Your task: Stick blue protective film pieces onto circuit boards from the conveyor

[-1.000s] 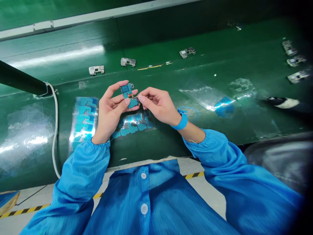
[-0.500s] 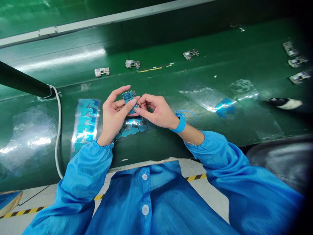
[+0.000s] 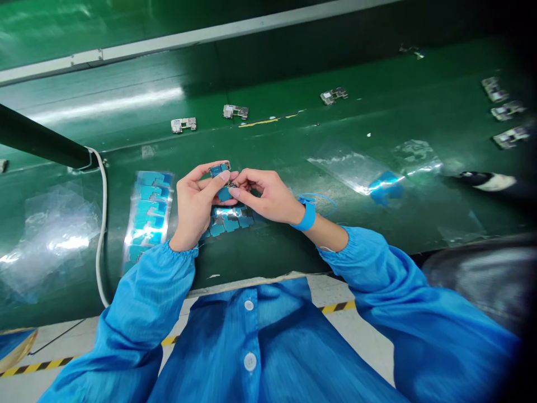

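The left hand (image 3: 197, 196) pinches a circuit board (image 3: 224, 194) above the counter (image 3: 272, 252), its visible face already largely blue; the right hand (image 3: 266, 196) meets the edge, thumb and forefinger close, grip unclear. 2 sheets of blue film cutouts (image 3: 149, 210) remain stocked; silvery boards (image 3: 183, 125) beyond show no blue.

We see left hand (image 3: 193, 204) pinching a blue-faced circuit board (image 3: 224, 194), right hand (image 3: 267, 196) bunched at its edge, blue wristband (image 3: 309, 216) on. Blue film sheet (image 3: 146, 215) left of hands on green desk (image 3: 260, 257), second sheet (image 3: 230, 221) just below. Three boards (image 3: 229, 111) lie beyond.
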Demonstrator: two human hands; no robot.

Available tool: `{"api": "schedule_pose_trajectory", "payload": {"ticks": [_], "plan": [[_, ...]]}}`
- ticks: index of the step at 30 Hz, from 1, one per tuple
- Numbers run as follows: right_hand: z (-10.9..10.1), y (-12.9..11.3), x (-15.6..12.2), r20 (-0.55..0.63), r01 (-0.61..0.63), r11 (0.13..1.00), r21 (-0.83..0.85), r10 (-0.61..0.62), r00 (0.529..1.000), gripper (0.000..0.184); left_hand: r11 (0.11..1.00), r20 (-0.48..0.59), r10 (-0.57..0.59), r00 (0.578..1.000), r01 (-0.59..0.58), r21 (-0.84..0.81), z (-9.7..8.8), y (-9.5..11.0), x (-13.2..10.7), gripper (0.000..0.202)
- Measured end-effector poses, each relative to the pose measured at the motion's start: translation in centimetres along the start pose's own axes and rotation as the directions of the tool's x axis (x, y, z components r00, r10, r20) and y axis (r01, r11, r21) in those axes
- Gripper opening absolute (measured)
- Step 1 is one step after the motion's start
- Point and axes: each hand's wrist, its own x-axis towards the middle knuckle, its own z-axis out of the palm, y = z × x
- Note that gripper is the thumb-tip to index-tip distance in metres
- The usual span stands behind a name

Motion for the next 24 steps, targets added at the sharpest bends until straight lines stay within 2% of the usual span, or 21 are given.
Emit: {"api": "schedule_pose_trajectory", "payload": {"ticks": [5, 8, 10, 13, 14, 16, 18, 19, 21, 24], "plan": [[0.4, -0.2, -0.3, 0.019, -0.022, 1.0, -0.011, 0.022, 1.0, 0.031, 0.999, -0.009, -0.014, 1.0, 0.014, 0.035, 0.1, -0.2, 0.1, 0.045], [-0.4, 0.1, 0.3, 0.009, -0.059, 0.997, 0.052, 0.058, 0.998, 0.038, 0.999, 0.036, -0.017, 0.999, 0.016, 0.033, 0.1, 0.1, 0.0, 0.065], [-2.3, 0.7, 2.0, -0.075, -0.088, 0.99, 0.107, 0.097, 0.992, 0.048, 0.999, 0.051, 0.0, 0.999, -0.002, 0.042, 0.0, 0.4, 0.0, 0.081], [-6.8, 2.5, 6.6, -0.319, -0.129, 0.986, 0.102, 0.155, 0.935, 0.059, 0.995, 0.035, 0.072, 0.997, -0.074, 0.074, -0.4, 0.6, 0.2, 0.073], [-8.3, 3.2, 8.4, -0.345, -0.193, 0.98, 0.046, 0.197, 0.918, 0.059, 0.992, 0.03, 0.092, 0.995, -0.094, 0.079, -0.6, 0.6, 0.3, 0.067], [-10.7, 4.4, 11.8, -0.39, -0.338, 0.911, -0.234, 0.231, 0.892, 0.052, 0.992, 0.026, 0.105, 0.994, -0.106, 0.073, -0.9, 0.7, 0.5, 0.057], [-11.9, 5.4, 14.6, -0.371, -0.393, 0.755, -0.524, 0.213, 0.904, 0.038, 0.992, 0.021, 0.107, 0.994, -0.108, 0.063, -1.2, 0.7, 0.8, 0.049], [-12.1, 5.7, 15.6, -0.365, -0.398, 0.696, -0.598, 0.205, 0.908, 0.033, 0.992, 0.015, 0.108, 0.994, -0.109, 0.065, -1.4, 0.7, 1.0, 0.046], [-12.0, 6.0, 17.0, -0.357, -0.401, 0.659, -0.637, 0.208, 0.91, 0.033, 0.991, 0.0, 0.111, 0.994, -0.111, 0.077, -1.6, 0.7, 1.3, 0.04], [-10.9, 5.5, 17.6, -0.343, -0.399, 0.723, -0.564, 0.234, 0.91, 0.039, 0.986, -0.036, 0.143, 0.989, -0.139, 0.09, -2.0, 0.4, 1.7, 0.036]]}}
